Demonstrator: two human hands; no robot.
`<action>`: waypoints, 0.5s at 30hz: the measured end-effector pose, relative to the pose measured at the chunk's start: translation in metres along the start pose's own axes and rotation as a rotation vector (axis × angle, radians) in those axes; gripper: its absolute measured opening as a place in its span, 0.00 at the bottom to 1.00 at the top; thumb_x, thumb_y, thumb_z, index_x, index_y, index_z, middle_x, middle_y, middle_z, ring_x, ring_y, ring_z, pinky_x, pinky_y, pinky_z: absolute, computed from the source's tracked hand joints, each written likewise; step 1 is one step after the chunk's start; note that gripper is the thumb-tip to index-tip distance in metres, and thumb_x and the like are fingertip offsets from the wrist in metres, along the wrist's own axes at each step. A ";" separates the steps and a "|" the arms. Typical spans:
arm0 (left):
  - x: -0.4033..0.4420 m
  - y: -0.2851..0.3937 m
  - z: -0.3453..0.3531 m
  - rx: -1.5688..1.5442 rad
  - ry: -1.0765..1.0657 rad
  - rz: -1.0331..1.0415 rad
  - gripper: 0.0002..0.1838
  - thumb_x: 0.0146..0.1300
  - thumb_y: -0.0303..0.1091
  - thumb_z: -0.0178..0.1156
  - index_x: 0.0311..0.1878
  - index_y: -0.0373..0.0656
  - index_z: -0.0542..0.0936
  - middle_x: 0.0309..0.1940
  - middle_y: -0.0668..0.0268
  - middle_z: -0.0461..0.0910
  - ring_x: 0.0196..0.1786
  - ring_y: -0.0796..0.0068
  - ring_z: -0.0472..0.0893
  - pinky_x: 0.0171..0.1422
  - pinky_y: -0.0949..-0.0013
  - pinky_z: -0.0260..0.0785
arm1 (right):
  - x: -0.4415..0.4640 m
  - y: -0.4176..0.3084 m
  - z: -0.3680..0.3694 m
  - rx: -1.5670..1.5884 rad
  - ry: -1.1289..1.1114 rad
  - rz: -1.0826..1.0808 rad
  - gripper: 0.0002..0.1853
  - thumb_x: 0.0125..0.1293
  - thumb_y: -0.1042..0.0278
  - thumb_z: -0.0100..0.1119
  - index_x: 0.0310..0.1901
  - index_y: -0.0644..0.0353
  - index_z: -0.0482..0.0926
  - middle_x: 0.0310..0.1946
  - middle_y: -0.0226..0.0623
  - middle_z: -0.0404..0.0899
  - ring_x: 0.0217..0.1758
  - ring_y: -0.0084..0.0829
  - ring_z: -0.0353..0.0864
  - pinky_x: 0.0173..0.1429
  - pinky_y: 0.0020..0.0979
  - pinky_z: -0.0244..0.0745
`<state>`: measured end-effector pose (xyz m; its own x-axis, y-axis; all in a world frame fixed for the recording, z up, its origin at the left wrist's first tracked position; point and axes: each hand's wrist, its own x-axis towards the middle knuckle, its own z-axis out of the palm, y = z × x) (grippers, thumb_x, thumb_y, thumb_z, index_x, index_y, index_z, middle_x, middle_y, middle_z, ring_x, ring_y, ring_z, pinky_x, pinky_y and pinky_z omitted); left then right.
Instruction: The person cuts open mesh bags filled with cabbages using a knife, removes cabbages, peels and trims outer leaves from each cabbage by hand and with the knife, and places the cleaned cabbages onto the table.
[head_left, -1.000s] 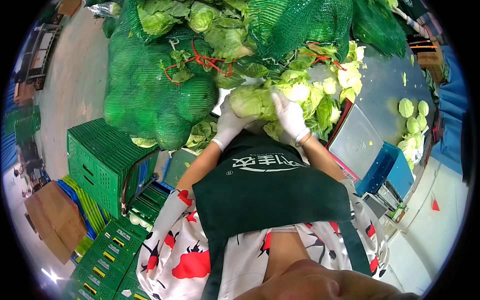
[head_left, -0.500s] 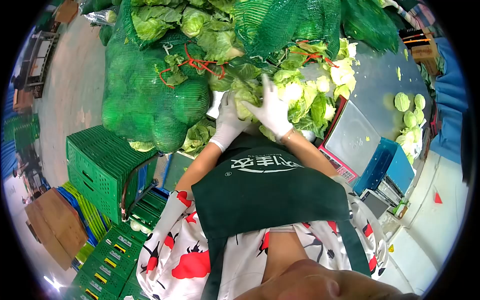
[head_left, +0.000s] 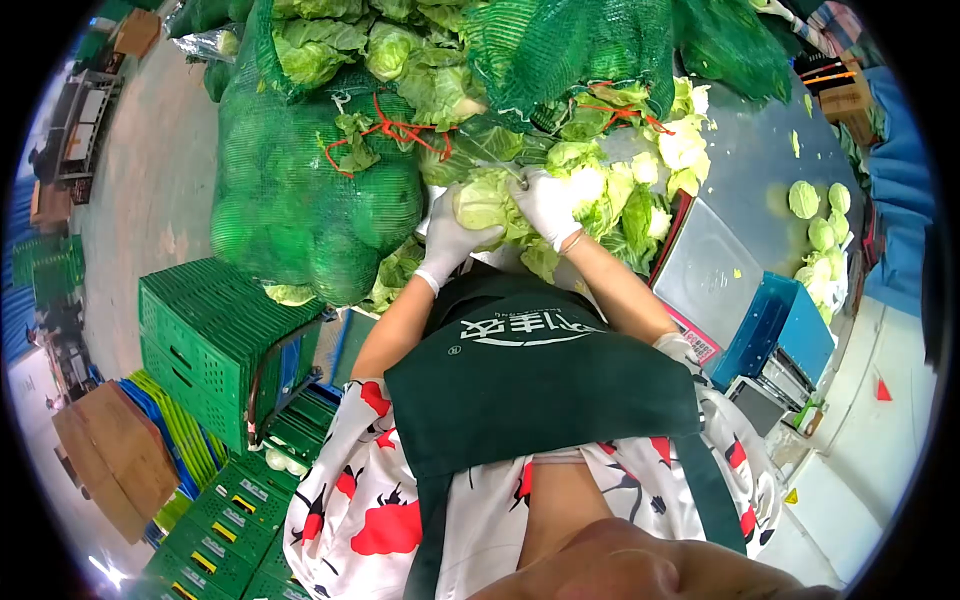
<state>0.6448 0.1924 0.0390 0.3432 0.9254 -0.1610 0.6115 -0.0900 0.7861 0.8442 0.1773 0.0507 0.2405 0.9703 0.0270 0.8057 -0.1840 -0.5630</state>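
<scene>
Nearest, dark green apron (head_left: 545,400); cabbage (head_left: 482,203) just past its upper edge, between two gloved hands, loose greens around it.

Left hand (head_left: 450,238): against the head's near left side, fingers toward its underside. Looks like the supporting hand, palm set to stop it rolling or dropping. Right hand (head_left: 548,207): on the opposite side, fingertips over the upper leaves. Likely steadies from there, leaving much of the top uncovered.

Grip: hands apart by the head's width, closed on it from both sides. Each hand part-open, curved to the round shape. Fingers look lightly bent, not fisted; pressure cannot be told. Some fingertips hidden by leaves.

Right of the hands, pale trimmings (head_left: 600,190) in a heap, within easy reach. Scale (head_left: 705,255) beyond the right forearm, blue box (head_left: 760,325) beside it. Crates (head_left: 205,330) nested in a stack at left, presumably to save room.

Further, net sack (head_left: 300,190), bulging; red tie (head_left: 395,130) by its upper end, probably cinching the mesh. Far right, small heads (head_left: 803,200) grouped on the grey top (head_left: 745,150).
</scene>
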 end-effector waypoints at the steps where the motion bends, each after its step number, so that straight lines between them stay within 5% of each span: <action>1: -0.001 -0.005 0.000 -0.214 -0.055 -0.041 0.54 0.46 0.51 0.78 0.72 0.35 0.63 0.66 0.50 0.71 0.66 0.56 0.75 0.68 0.57 0.71 | 0.001 0.003 -0.009 0.010 -0.017 0.010 0.17 0.66 0.54 0.61 0.37 0.62 0.82 0.29 0.51 0.84 0.31 0.51 0.85 0.38 0.45 0.80; 7: -0.032 0.015 -0.014 -1.336 -0.307 -0.356 0.32 0.72 0.39 0.58 0.75 0.42 0.61 0.68 0.58 0.71 0.67 0.64 0.74 0.67 0.59 0.73 | -0.001 -0.001 -0.080 0.152 -0.008 0.058 0.18 0.64 0.52 0.65 0.41 0.61 0.83 0.29 0.48 0.84 0.31 0.47 0.85 0.38 0.40 0.79; 10: -0.028 0.022 -0.029 -1.762 -0.507 -0.519 0.32 0.75 0.49 0.52 0.76 0.46 0.59 0.71 0.59 0.68 0.69 0.62 0.74 0.66 0.55 0.74 | -0.004 0.041 -0.090 -0.045 0.119 0.061 0.20 0.64 0.51 0.65 0.43 0.63 0.83 0.31 0.48 0.85 0.33 0.45 0.85 0.39 0.39 0.78; 12: -0.026 0.028 -0.028 -1.997 -0.556 -0.468 0.40 0.72 0.68 0.39 0.77 0.52 0.58 0.75 0.59 0.63 0.72 0.54 0.70 0.65 0.48 0.72 | -0.005 0.069 -0.096 0.073 0.211 0.218 0.22 0.64 0.49 0.66 0.45 0.63 0.84 0.29 0.45 0.85 0.30 0.42 0.84 0.39 0.38 0.79; 13: -0.024 0.032 -0.035 -2.446 -0.653 -0.655 0.42 0.70 0.71 0.36 0.77 0.53 0.58 0.76 0.59 0.62 0.73 0.53 0.68 0.66 0.47 0.71 | 0.000 0.068 -0.112 0.133 0.007 0.467 0.26 0.62 0.48 0.69 0.53 0.62 0.83 0.39 0.44 0.86 0.32 0.38 0.84 0.42 0.34 0.80; 15: -0.020 0.039 -0.040 -2.590 -0.757 -0.761 0.44 0.68 0.75 0.34 0.77 0.54 0.58 0.76 0.60 0.61 0.74 0.50 0.66 0.70 0.43 0.65 | -0.006 0.049 -0.121 0.084 0.123 0.233 0.29 0.60 0.49 0.71 0.57 0.60 0.81 0.46 0.43 0.85 0.36 0.34 0.83 0.45 0.32 0.80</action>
<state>0.6330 0.1847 0.0965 0.8980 0.4140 -0.1491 -0.4100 0.6642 -0.6251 0.9475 0.1435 0.1228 0.4826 0.8757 -0.0142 0.6741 -0.3817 -0.6324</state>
